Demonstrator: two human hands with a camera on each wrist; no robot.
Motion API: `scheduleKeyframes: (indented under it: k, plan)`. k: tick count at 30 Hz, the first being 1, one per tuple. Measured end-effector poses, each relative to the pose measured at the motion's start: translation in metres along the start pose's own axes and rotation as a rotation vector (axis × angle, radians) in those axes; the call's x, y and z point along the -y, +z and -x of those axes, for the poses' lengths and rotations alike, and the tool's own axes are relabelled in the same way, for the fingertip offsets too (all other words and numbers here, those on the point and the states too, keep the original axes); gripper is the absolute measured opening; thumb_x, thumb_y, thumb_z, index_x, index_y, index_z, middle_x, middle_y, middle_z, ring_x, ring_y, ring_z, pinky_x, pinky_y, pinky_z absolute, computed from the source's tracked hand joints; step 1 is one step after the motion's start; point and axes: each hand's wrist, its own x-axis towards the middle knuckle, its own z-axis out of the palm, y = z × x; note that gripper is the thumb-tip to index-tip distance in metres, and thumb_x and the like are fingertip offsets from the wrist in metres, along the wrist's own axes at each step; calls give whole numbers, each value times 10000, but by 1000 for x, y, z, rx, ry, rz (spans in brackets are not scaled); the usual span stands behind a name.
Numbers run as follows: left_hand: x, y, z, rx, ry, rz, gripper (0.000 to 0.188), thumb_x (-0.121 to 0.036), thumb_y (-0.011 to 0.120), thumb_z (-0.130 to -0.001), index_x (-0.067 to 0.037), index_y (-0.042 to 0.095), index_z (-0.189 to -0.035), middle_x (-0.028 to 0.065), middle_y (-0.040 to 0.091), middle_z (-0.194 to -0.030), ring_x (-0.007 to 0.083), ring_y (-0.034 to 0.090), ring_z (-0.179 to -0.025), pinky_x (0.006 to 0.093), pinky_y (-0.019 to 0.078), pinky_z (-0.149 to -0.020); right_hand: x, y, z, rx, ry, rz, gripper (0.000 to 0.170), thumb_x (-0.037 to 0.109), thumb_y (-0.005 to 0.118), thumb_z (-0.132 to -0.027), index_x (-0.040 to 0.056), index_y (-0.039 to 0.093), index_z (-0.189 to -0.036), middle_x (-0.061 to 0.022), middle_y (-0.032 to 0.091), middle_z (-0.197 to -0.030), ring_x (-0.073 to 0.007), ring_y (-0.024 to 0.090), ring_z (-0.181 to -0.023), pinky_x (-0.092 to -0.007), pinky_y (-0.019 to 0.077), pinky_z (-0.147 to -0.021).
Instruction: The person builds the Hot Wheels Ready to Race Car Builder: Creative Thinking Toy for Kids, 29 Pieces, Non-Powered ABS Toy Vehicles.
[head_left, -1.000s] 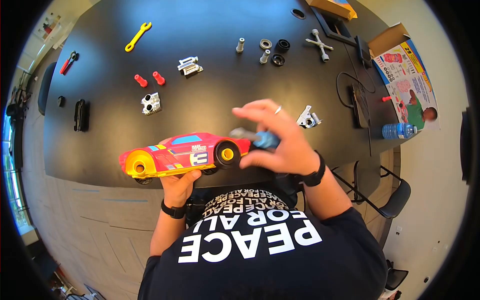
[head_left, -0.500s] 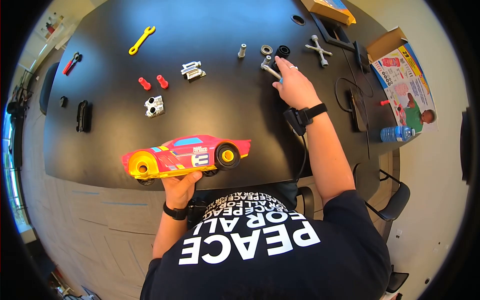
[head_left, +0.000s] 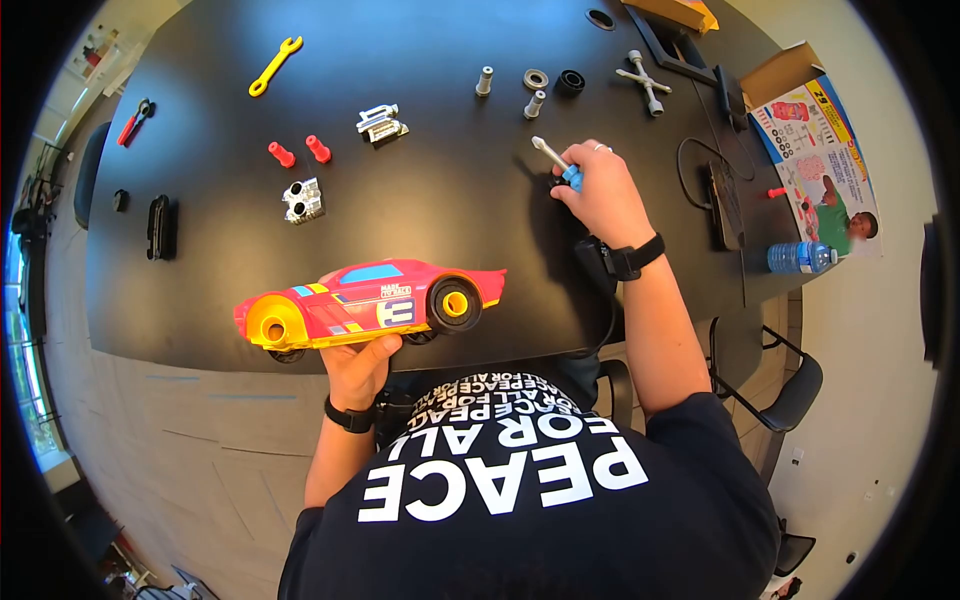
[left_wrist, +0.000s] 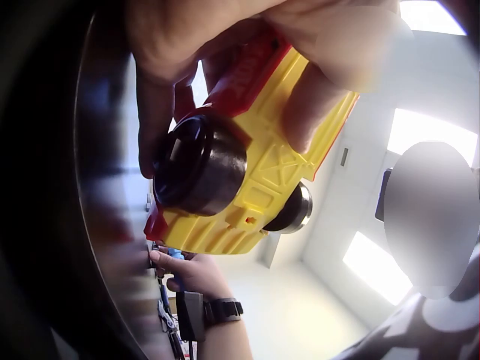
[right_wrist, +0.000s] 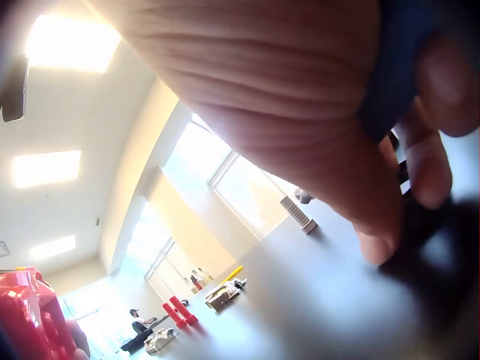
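Note:
My left hand (head_left: 358, 374) holds a red toy race car (head_left: 365, 300) from below, thumb along its lower edge. The car's near side has a bare yellow hub (head_left: 275, 327) at one end and a black wheel (head_left: 452, 305) at the other. In the left wrist view its yellow underside (left_wrist: 262, 176) and black wheels show between the fingers. Over the table to the right, my right hand (head_left: 612, 200) grips a toy screwdriver (head_left: 549, 152) with a blue handle, grey tip up and left. Its fingertips also pinch a small black wheel piece (head_left: 557, 183), mostly hidden.
Beyond the right hand stand two grey bolts (head_left: 535, 103), a grey ring (head_left: 536, 78), a black wheel (head_left: 571, 82) and a cross wrench (head_left: 643, 85). Silver engine parts (head_left: 302, 201), red pegs (head_left: 318, 149) and a yellow wrench (head_left: 275, 67) lie left. A water bottle (head_left: 800, 258) lies right.
The right hand went from beside the car to the far wheel parts, then drew back with the screwdriver and one black wheel piece from the table. The left hand and car stay nearly still.

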Motion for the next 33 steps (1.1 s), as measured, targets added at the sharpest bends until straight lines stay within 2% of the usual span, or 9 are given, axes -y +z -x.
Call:
scheduleKeyframes:
  k: [8,10,14,16,18,20,23,30,33]
  plan:
    - [1,0,0,-6,16,0,969,39,925,-841,-65,382,-1637,104,651,-1447,257,670,-1340,447,549,-1170,6,-11,7,-86,32,-80,403,131,1001,-742,22,733,-1022,-146,706,-1030,-381,692,-1008,-479,569,-894]
    - [0,2,-1,15,41,19,766,19,883,-876,-57,544,-1559,99,690,-1455,281,651,-1372,481,455,-1240,2,-13,5,-155,-2,-41,478,154,1014,-736,29,766,-1125,-151,703,-1069,-380,690,-1034,-471,572,-909]
    - [0,1,-2,23,31,19,750,24,878,-878,-56,553,-1550,97,695,-1446,280,657,-1363,479,460,-1234,-6,-1,0,3,68,-22,528,158,1018,-727,42,805,-1196,-150,714,-1105,-369,701,-1069,-469,580,-927]
    - [2,-4,0,7,-4,30,943,69,906,-848,-64,396,-1629,109,652,-1453,263,665,-1353,458,544,-1177,-1,-5,1,56,70,-62,450,140,989,-764,44,810,-1166,-136,728,-1097,-338,715,-1072,-446,582,-942]
    - [3,-6,1,6,0,24,931,73,900,-852,-64,402,-1626,111,653,-1453,264,665,-1353,461,542,-1180,6,-6,7,35,-16,-360,395,133,959,-798,60,814,-1158,-121,745,-1105,-297,727,-1074,-414,577,-948]
    - [3,-6,1,8,3,20,918,78,894,-856,-64,409,-1622,113,654,-1453,265,666,-1352,463,540,-1183,15,-10,15,67,-45,-450,308,113,900,-893,38,800,-1174,-117,784,-1118,-220,766,-1007,-358,589,-893]
    - [4,-5,0,15,15,34,891,85,882,-861,-62,425,-1612,115,658,-1450,267,667,-1351,464,536,-1186,43,-26,30,152,249,-918,207,58,740,-1050,-23,725,-1239,-126,823,-1091,-126,788,-863,-213,517,-606]
    - [-6,4,-4,-4,-28,21,1001,-19,954,-825,-84,382,-1643,180,602,-1555,297,628,-1410,486,493,-1238,78,-48,66,286,193,-1155,199,46,726,-1059,-1,720,-1252,-39,762,-928,-96,754,-778,-203,455,-539]
    - [-9,8,-7,-3,-20,40,1021,-55,982,-806,-95,386,-1633,227,568,-1597,330,605,-1443,504,467,-1265,107,-55,73,292,171,-1173,186,11,762,-1031,-49,744,-1207,-30,701,-968,-107,763,-788,-228,511,-569]
